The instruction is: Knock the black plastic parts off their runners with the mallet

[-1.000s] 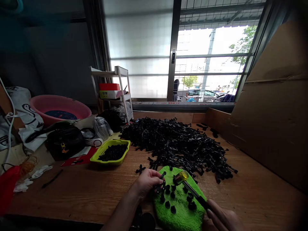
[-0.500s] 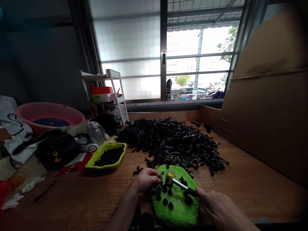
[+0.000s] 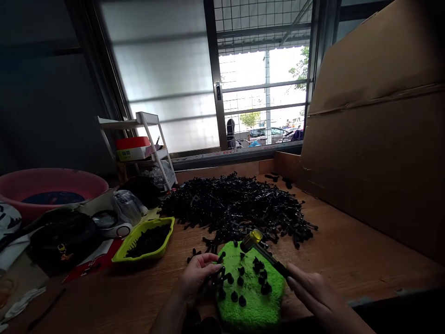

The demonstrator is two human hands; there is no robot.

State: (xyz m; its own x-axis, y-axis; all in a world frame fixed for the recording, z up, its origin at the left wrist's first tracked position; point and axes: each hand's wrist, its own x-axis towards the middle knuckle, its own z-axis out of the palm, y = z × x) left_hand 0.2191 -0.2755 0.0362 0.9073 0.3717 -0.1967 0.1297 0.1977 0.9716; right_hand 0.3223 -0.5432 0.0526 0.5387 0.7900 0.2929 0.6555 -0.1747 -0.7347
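My left hand (image 3: 196, 277) pinches a small black plastic part (image 3: 219, 272) at the left edge of a green fuzzy pad (image 3: 252, 292) on the wooden table. Several small black caps (image 3: 239, 280) stand on that pad. My right hand (image 3: 313, 290) grips the dark handle of a small hammer whose yellow head (image 3: 252, 237) is raised above the pad's far edge. A big heap of black plastic parts (image 3: 236, 206) lies just beyond the pad.
A lime-green tray (image 3: 144, 239) of small black pieces sits to the left. Further left are a black bag (image 3: 60, 241), a pink basin (image 3: 48, 185) and a white shelf rack (image 3: 139, 139). Cardboard sheets (image 3: 375, 139) wall the right side. A window is behind.
The hammer head struck down near the held part half a second ago and is now lifted back and to the right. The view has panned right and up.
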